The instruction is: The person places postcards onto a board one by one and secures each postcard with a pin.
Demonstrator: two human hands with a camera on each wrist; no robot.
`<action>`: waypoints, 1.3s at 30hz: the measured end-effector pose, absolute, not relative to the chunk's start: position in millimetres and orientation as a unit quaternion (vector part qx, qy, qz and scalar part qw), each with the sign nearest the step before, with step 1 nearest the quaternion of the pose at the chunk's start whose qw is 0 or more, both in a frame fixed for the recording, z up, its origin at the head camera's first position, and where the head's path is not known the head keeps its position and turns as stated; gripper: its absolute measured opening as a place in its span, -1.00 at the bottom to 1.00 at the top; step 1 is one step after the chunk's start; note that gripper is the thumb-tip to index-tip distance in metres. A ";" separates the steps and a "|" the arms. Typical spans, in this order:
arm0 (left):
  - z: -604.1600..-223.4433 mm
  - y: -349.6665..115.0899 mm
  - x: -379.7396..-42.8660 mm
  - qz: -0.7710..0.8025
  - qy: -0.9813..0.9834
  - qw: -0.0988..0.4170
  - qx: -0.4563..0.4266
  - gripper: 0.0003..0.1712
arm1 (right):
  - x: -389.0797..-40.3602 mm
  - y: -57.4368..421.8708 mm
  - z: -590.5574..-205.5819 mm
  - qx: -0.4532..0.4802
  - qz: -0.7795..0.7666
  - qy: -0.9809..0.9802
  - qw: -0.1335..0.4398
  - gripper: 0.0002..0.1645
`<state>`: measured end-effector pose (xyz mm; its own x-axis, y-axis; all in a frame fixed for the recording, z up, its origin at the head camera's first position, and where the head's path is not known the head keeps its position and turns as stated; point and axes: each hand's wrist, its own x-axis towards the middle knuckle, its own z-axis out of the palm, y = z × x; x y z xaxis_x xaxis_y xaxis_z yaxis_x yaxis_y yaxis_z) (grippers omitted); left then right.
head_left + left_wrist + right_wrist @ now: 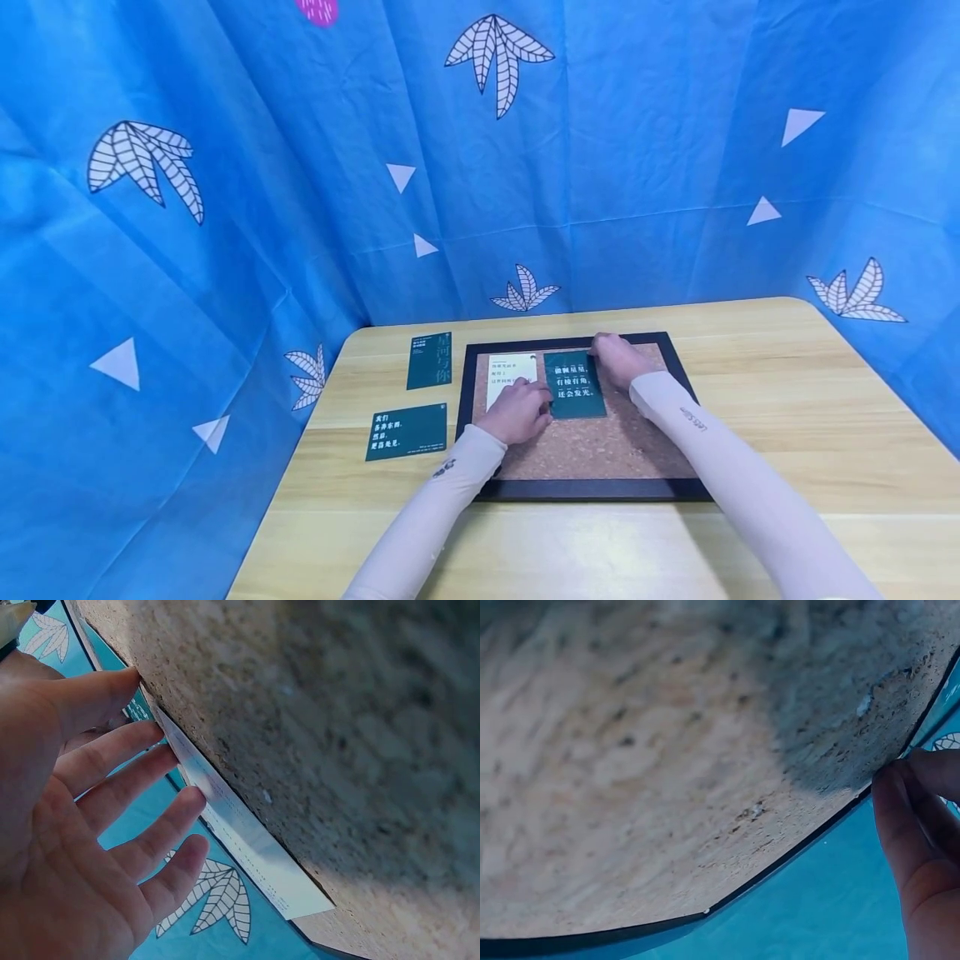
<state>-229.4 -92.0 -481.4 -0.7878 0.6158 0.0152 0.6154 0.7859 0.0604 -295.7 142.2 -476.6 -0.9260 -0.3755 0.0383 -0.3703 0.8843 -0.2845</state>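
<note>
A framed cork board lies on the table, with a white card and a dark green card side by side on it. My left hand reaches over the lower right of the white card to the green card's left edge. In the left wrist view its fingers are spread and nearly straight, the tips touching the white card. At the green card's upper right corner is my right hand. Its thumb and fingers meet in a pinch there; whatever lies between the tips is hidden.
Left of the board, two more dark green cards lie on the wooden table, an upright one behind a sideways one. The board's black frame borders the cork. A blue patterned curtain encloses the back and left.
</note>
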 end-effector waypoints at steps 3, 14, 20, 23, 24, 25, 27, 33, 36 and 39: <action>-481.5 -91.7 -228.8 0.032 0.945 0.004 0.325 -0.64 | -296.0 141.7 -477.9 -0.201 -0.138 0.970 -0.002 -0.63; -480.5 -90.3 -227.7 0.031 0.943 -0.001 0.330 -0.66 | -299.7 142.7 -482.3 -0.222 -0.122 0.967 -0.020 -0.70; -481.2 -90.1 -227.1 0.035 0.944 0.000 0.329 -0.68 | -299.8 142.3 -483.8 -0.220 -0.117 0.968 -0.015 -0.68; -480.9 -90.8 -226.3 0.037 0.944 -0.002 0.329 -0.68 | -299.0 141.8 -482.8 -0.224 -0.111 0.968 -0.016 -0.67; -480.2 -91.3 -225.8 0.039 0.943 -0.003 0.330 -0.68 | -298.8 141.3 -482.2 -0.225 -0.110 0.968 -0.018 -0.67; -479.4 -91.4 -225.6 0.040 0.943 -0.002 0.330 -0.68 | -298.8 141.0 -481.7 -0.228 -0.107 0.968 -0.020 -0.68; -477.9 -91.7 -225.1 0.042 0.943 -0.001 0.330 -0.67 | -298.5 140.2 -480.5 -0.233 -0.101 0.967 -0.025 -0.68; -477.2 -91.4 -225.6 0.039 0.945 0.008 0.326 -0.66 | -299.0 137.8 -480.7 -0.224 -0.097 0.969 -0.027 -0.70; -477.4 -91.5 -226.3 0.038 0.945 0.007 0.325 -0.66 | -299.8 136.2 -480.7 -0.226 -0.093 0.969 -0.033 -0.72; -476.7 -91.1 -226.2 0.043 0.945 0.009 0.324 -0.66 | -299.4 135.4 -481.5 -0.231 -0.080 0.969 -0.037 -0.75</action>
<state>-226.2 -91.1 -476.7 -0.7894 0.6138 0.0108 0.6123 0.7859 0.0862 -299.4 135.4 -481.5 -0.8901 -0.4424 0.1094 -0.4543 0.8802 -0.1373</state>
